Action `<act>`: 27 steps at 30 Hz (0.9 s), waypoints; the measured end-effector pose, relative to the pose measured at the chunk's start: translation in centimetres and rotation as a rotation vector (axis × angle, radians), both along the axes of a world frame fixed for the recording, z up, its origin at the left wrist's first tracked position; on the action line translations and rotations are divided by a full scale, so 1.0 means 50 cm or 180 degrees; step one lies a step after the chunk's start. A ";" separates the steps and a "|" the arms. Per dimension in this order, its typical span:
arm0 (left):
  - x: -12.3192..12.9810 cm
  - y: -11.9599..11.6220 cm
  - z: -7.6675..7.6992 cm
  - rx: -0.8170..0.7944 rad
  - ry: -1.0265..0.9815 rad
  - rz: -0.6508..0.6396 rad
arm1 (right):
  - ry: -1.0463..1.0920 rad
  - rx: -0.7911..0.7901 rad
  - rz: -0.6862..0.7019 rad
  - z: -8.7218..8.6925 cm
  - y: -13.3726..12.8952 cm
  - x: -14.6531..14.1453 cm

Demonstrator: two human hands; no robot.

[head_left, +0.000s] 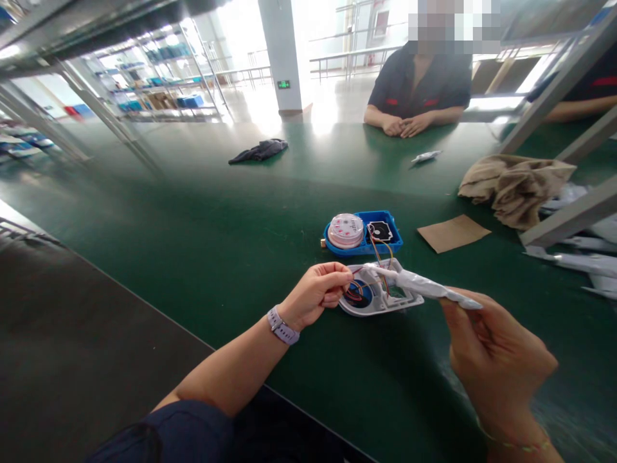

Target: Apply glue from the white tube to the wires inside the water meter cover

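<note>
The left hand, at the white frame's nine o'clock, pinches thin wires between thumb and fingertips. The right hand, at its four o'clock, pinches the tail of a white tube, which slants over the white frame, its narrow tip close to the left fingers. At the frame's twelve o'clock lies the blue case with a round dial; more wires run between case and frame. A brown card lies at two o'clock, a tan cloth beyond it.
</note>
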State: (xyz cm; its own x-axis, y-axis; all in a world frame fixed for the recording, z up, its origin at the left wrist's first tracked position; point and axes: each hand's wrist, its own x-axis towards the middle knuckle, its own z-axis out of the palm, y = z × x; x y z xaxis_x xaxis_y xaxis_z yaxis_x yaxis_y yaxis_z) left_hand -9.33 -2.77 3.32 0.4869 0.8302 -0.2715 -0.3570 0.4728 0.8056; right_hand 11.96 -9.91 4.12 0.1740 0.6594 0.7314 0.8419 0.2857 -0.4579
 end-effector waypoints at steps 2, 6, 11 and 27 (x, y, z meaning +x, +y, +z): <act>0.000 0.000 0.000 0.0004 -0.0008 -0.0015 | 0.0215 -0.0126 -0.0110 0.004 -0.003 -0.008; -0.001 -0.001 0.002 -0.0003 -0.0007 -0.0022 | 0.0247 -0.0342 -0.0162 0.007 -0.006 -0.017; 0.000 0.001 0.002 -0.0008 0.0007 -0.0029 | 0.0327 -0.0426 -0.0408 0.001 -0.004 -0.006; -0.001 0.002 0.005 0.0007 0.0045 -0.0043 | 0.0259 -0.0380 -0.0279 0.002 -0.004 -0.005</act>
State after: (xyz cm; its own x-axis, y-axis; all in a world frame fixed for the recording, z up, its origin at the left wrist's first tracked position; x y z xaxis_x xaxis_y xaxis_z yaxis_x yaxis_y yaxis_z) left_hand -9.37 -2.66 3.55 0.4942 0.8241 -0.2767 -0.3391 0.4758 0.8115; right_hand 11.72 -10.13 4.24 0.2901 0.7205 0.6298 0.8199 0.1524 -0.5519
